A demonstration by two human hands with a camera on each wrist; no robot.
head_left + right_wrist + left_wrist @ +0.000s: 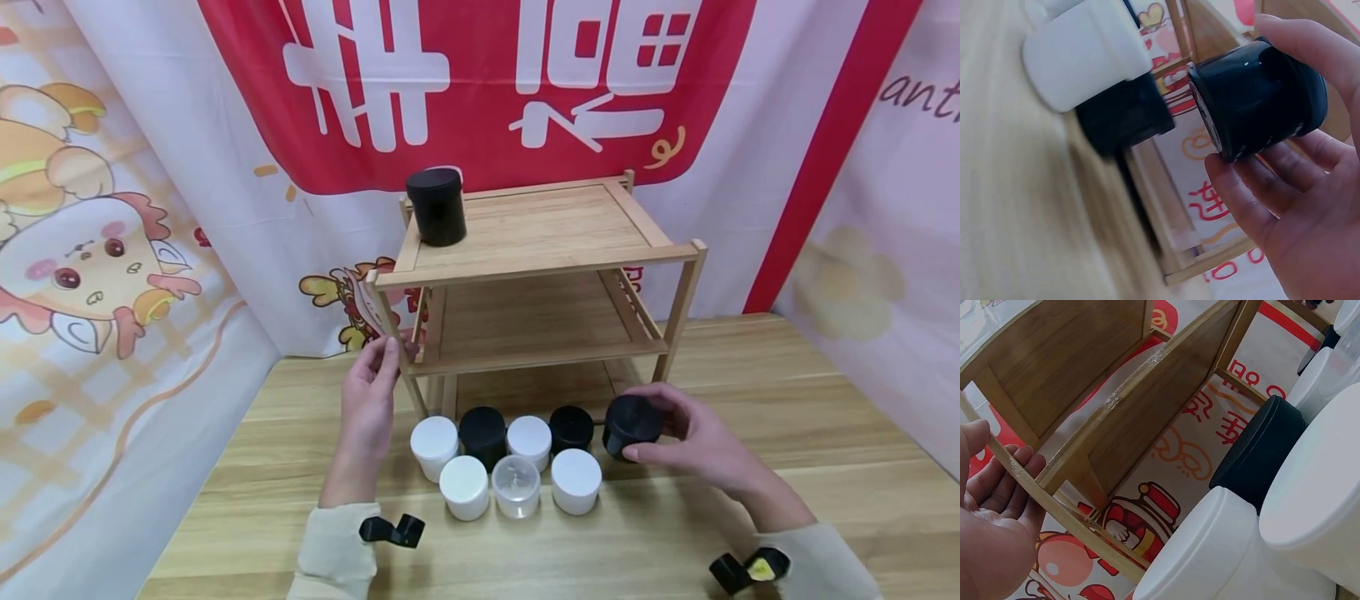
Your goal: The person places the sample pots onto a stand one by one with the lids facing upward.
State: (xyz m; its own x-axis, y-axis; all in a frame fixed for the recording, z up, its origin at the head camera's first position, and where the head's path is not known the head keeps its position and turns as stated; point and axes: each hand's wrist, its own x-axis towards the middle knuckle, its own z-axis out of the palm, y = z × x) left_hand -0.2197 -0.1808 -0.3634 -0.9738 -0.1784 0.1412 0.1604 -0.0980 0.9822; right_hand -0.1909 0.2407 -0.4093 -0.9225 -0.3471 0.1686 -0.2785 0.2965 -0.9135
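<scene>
At the right end of a group of jars, my right hand (693, 437) grips a black lidded jar (632, 425) between thumb and fingers. The right wrist view shows this black jar (1260, 100) off the table, lying sideways in that picture, with a pale label on one end. My left hand (372, 375) holds the left front post of a wooden three-tier shelf (525, 271). In the left wrist view the thumb lies on one side of this post (1019, 472) and the fingers on the other. Another black jar (437, 208) stands on the top tier at the left.
Two rows of jars stand before the shelf: several white jars (576, 481), black jars (483, 437) and a clear one (516, 486). They are on a wood-grain table (750, 367). Printed cloth (225, 125) hangs behind and along both sides.
</scene>
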